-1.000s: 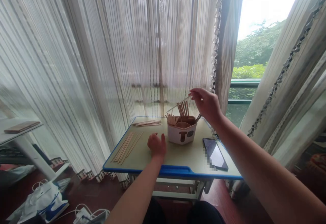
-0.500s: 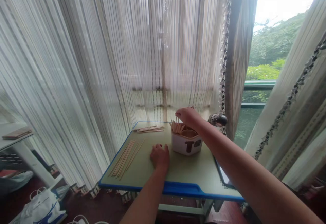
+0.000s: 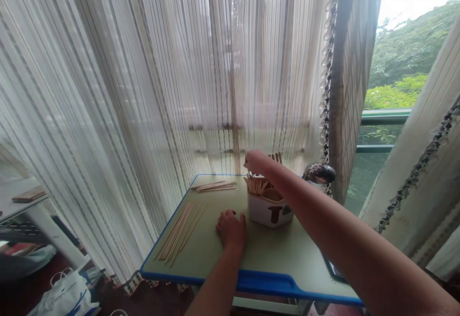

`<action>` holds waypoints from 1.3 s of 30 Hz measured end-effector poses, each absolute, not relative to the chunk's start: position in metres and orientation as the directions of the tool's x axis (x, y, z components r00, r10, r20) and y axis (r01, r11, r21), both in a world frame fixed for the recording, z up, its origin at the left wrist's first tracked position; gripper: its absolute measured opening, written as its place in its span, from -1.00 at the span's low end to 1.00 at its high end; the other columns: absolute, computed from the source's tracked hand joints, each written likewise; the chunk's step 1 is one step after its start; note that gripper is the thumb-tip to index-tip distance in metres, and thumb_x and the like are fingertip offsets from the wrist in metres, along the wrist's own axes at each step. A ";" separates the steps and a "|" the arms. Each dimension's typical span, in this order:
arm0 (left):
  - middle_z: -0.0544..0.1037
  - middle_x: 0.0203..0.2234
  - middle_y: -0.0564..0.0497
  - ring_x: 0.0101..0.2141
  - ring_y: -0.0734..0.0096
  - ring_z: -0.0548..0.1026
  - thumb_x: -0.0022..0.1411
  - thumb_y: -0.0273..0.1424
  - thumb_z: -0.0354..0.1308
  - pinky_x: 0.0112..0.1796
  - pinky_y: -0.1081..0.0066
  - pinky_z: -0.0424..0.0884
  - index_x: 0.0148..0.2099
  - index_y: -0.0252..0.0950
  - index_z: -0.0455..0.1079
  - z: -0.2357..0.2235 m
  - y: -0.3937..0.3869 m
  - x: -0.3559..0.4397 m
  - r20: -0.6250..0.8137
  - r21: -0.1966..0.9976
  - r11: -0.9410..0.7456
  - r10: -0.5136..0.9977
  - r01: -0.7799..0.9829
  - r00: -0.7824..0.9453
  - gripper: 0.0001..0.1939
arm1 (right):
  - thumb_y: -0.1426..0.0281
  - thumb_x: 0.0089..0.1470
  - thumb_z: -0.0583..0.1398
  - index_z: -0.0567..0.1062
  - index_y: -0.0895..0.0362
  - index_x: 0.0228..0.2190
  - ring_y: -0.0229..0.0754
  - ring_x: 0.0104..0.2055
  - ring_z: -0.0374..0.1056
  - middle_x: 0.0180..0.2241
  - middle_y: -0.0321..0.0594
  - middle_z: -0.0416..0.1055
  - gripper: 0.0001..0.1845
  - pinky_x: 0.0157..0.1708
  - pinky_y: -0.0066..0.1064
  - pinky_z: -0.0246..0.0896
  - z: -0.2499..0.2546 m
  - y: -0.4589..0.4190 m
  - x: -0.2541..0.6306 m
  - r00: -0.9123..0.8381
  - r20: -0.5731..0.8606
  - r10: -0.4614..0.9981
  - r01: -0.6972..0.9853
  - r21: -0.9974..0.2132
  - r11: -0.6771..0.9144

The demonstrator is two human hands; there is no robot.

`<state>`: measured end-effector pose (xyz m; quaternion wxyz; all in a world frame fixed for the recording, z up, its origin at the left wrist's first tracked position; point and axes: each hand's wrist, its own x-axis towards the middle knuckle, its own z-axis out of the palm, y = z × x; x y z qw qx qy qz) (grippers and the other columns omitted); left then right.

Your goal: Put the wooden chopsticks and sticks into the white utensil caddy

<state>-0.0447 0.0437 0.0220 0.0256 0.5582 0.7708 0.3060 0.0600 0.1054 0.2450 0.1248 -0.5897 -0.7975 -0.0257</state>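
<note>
My right hand point(image 3: 257, 162) is closed above a utensil holder point(image 3: 268, 210), its fingertips pinched at the upper ends of wooden chopsticks. One chopstick seems to be in the pinch, though the fingers largely hide it. Several chopsticks point(image 3: 256, 185) stand upright in the holder's left part. On the table just left of the holder rests my left hand point(image 3: 232, 227), empty, fingers apart and slightly bent. A row of loose chopsticks point(image 3: 176, 234) lies at the table's left side. Farther back is a second small pile of chopsticks point(image 3: 215, 186).
The small table point(image 3: 201, 263) has a blue edge. A perforated metal ladle point(image 3: 319, 174) sticks up behind my right forearm. A dark-edged flat object point(image 3: 334, 270) lies partly under that arm. Striped curtains point(image 3: 161, 91) hang behind; a white bag point(image 3: 66, 294) is on the floor.
My right hand has risen slightly relative to the holder, and the chopstick below its fingers shows less. The left hand stays on the table. The whole view has shifted a little.
</note>
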 end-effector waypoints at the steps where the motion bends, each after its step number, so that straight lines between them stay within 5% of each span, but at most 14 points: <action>1: 0.40 -0.22 -0.10 -0.17 0.19 0.36 0.12 -0.19 -0.01 -0.17 0.23 0.20 -0.22 -0.26 0.33 0.022 0.044 -0.045 0.306 0.500 0.185 0.876 0.846 -0.372 -0.71 | 0.49 -0.06 0.15 0.54 0.24 -0.55 -0.14 -0.42 0.39 -0.58 -0.07 0.42 -0.83 -0.38 -0.41 0.20 0.243 0.105 0.058 -0.270 0.197 0.942 0.950 -0.103 0.294; 8: 0.40 -0.21 -0.11 -0.15 0.20 0.34 0.12 -0.19 0.00 -0.15 0.25 0.18 -0.20 -0.26 0.33 0.020 0.043 -0.045 0.308 0.495 0.185 0.876 0.849 -0.371 -0.71 | 0.57 -0.12 0.13 0.55 0.21 -0.53 -0.11 -0.40 0.38 -0.50 -0.03 0.46 -0.82 -0.37 -0.37 0.19 0.238 0.096 0.054 -0.272 0.171 0.947 0.952 -0.093 0.291; 14: 0.40 -0.22 -0.10 -0.16 0.18 0.35 0.09 -0.21 0.03 -0.15 0.23 0.19 -0.21 -0.26 0.32 0.020 0.042 -0.046 0.314 0.528 0.169 0.872 0.832 -0.376 -0.73 | 0.46 0.03 0.03 0.49 0.10 -0.24 -0.21 -0.27 0.34 -0.20 -0.14 0.43 -0.71 -0.28 -0.40 0.18 0.238 0.054 0.050 -0.279 0.547 0.790 0.844 -0.253 0.473; 20: 0.40 -0.14 -0.10 -0.14 0.30 0.37 0.11 -0.38 -0.01 -0.12 0.33 0.21 -0.12 -0.27 0.28 0.020 0.037 -0.050 0.295 0.588 0.166 0.867 0.792 -0.401 -0.75 | 0.38 0.08 0.01 0.41 0.11 -0.24 -0.31 -0.44 0.28 -0.32 -0.21 0.41 -0.76 -0.34 -0.46 0.17 0.173 -0.009 0.044 -0.113 0.724 0.681 0.642 -0.470 0.606; 28: 0.43 -0.15 -0.17 -0.12 0.28 0.39 0.13 -0.51 -0.10 -0.10 0.31 0.22 -0.09 -0.30 0.31 0.034 0.029 -0.084 0.211 0.357 0.033 0.971 0.933 -0.115 -0.70 | 0.30 0.03 0.00 0.33 0.13 -0.30 -0.15 -0.35 0.32 -0.33 -0.15 0.39 -0.78 -0.29 -0.32 0.19 0.015 -0.017 0.083 0.143 0.479 0.866 0.626 -0.722 0.296; 33: 0.19 0.10 -0.35 0.15 0.02 0.07 0.14 -0.37 -0.07 0.05 0.11 0.02 0.06 -0.45 0.20 0.036 0.016 -0.104 0.400 0.242 0.250 0.854 0.938 -0.331 -0.56 | 0.22 0.00 0.02 0.28 0.09 -0.28 -0.08 -0.35 0.32 -0.35 -0.15 0.38 -0.74 -0.30 -0.28 0.19 0.012 -0.016 0.090 0.256 0.384 0.887 0.604 -0.780 0.163; 39: 0.18 0.12 -0.33 0.01 0.11 0.28 0.17 -0.37 -0.11 -0.04 0.18 0.14 0.04 -0.41 0.24 0.036 0.012 -0.099 0.295 0.237 0.177 0.924 0.955 -0.244 -0.59 | 0.23 -0.03 0.03 0.28 0.10 -0.24 -0.04 -0.29 0.35 -0.31 -0.11 0.40 -0.69 -0.27 -0.27 0.20 0.017 -0.015 0.089 0.296 0.329 0.897 0.554 -0.824 0.119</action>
